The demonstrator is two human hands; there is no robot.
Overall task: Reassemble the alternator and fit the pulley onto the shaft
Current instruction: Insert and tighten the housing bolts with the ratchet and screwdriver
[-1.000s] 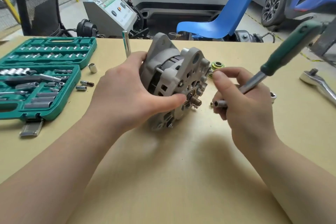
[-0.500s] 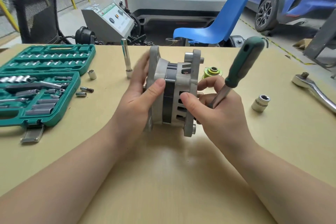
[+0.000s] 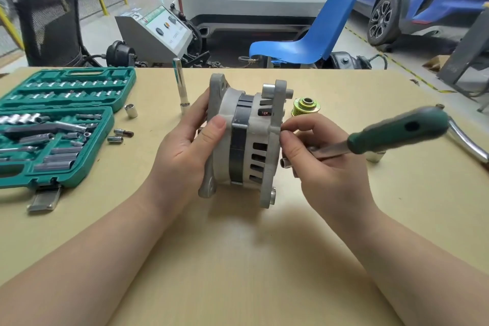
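Both bare forearms reach in from the bottom corners and converge toward the middle of the view. The left hand [image 3: 185,148] stands on edge with its palm turned to the right, fingers wrapped out of sight behind what it grips and the thumb laid flat across the front. The right hand [image 3: 325,164] faces it with fingers curled, thumb and forefinger pinched together at the top while the lower fingers close around a tool shaft.
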